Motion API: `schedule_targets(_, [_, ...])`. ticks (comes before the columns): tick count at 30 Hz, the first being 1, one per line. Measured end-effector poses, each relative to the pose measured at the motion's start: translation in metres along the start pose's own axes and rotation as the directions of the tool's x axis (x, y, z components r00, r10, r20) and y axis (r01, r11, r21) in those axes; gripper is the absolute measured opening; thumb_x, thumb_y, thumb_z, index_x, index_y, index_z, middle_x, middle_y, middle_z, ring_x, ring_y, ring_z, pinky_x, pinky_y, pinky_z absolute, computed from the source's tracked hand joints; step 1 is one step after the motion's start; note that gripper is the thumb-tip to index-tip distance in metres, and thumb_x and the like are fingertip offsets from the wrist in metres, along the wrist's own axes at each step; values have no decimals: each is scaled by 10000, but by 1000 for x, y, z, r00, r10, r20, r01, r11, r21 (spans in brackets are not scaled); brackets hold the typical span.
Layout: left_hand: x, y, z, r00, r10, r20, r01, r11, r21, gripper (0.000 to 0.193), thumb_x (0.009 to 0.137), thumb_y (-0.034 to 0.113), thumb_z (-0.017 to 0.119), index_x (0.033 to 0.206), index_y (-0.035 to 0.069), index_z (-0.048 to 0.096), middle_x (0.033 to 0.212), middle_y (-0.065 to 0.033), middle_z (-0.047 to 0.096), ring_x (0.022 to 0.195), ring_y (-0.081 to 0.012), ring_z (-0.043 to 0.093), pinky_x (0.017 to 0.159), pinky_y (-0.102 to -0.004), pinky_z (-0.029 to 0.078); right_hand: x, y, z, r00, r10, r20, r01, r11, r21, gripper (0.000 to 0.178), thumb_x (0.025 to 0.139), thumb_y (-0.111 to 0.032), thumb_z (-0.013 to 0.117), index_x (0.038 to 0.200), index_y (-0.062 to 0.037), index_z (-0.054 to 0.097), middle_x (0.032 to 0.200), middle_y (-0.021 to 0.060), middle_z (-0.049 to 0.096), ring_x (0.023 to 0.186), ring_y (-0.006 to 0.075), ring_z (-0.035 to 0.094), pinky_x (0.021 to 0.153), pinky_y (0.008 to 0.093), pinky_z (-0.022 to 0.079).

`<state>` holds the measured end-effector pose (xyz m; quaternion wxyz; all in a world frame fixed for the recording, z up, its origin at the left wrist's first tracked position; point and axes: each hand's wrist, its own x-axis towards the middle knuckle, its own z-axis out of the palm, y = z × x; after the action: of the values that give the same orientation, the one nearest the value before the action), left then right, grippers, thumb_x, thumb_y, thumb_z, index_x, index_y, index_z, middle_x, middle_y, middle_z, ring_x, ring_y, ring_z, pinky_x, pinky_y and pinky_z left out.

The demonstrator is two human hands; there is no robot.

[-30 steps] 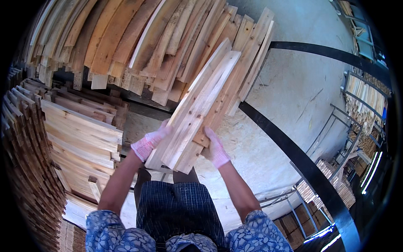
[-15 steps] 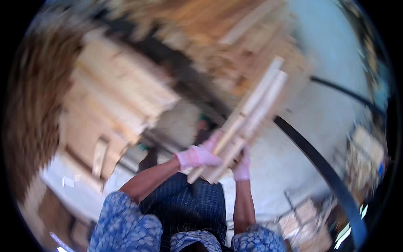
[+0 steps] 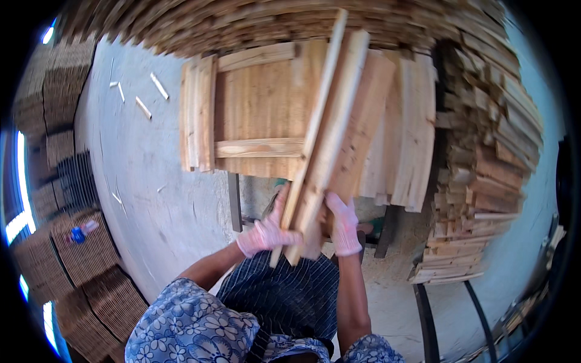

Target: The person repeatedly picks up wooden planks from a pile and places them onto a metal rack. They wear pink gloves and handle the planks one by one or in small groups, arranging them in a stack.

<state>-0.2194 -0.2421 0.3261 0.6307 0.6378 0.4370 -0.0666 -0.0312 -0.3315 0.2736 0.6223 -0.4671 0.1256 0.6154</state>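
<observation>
In knitted pink-white gloves, both my hands hold a bundle of wooden boards (image 3: 331,136) tilted up and away from my lap. My left hand (image 3: 266,233) wraps the near end from the left, its fingers round a narrow slat. My right hand (image 3: 344,225) grips the bundle's right side, its fingertips partly hidden behind the wood. The far ends of the boards reach over a bench topped with wooden panels (image 3: 260,103). Two loose strips lie across the panels, one a near strip (image 3: 260,147), the other a far strip (image 3: 255,56).
Beyond the bench runs a long pile of boards (image 3: 272,27). Another uneven board stack (image 3: 478,224) stands on the right, with dark rails (image 3: 426,314) before it. Brown strapped stacks (image 3: 78,248) line the left. Wood offcuts (image 3: 143,107) lie on the floor.
My view has turned from the floor and piles to the bench, which now lies straight ahead. The boards, still in both hands, have swung from leaning right to pointing more directly away.
</observation>
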Motion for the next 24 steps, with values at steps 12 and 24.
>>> schedule_targets(12, [95, -104, -161, 919, -262, -295, 325, 927, 190, 1202, 781, 315, 858, 1665, 105, 72, 1566, -287, 426, 1436, -379, 459, 1183, -397, 381, 184, 98, 85, 995, -91, 51, 80, 350, -933, 884, 928, -622, 620, 1529, -13, 399, 1424, 298, 524, 1324, 425, 530, 1080, 471, 447])
schedule_targets(24, [18, -51, -65, 960, -116, -254, 39, 957, -289, 872, 885, -16, 709, 1623, 18, 247, 1546, -174, 472, 1340, -236, 520, 1112, -361, 439, 88, 100, -29, 881, -473, 2, 166, 307, -937, 509, 1031, -357, 579, 1406, -12, 558, 1397, 251, 574, 1299, 410, 541, 1132, 459, 418])
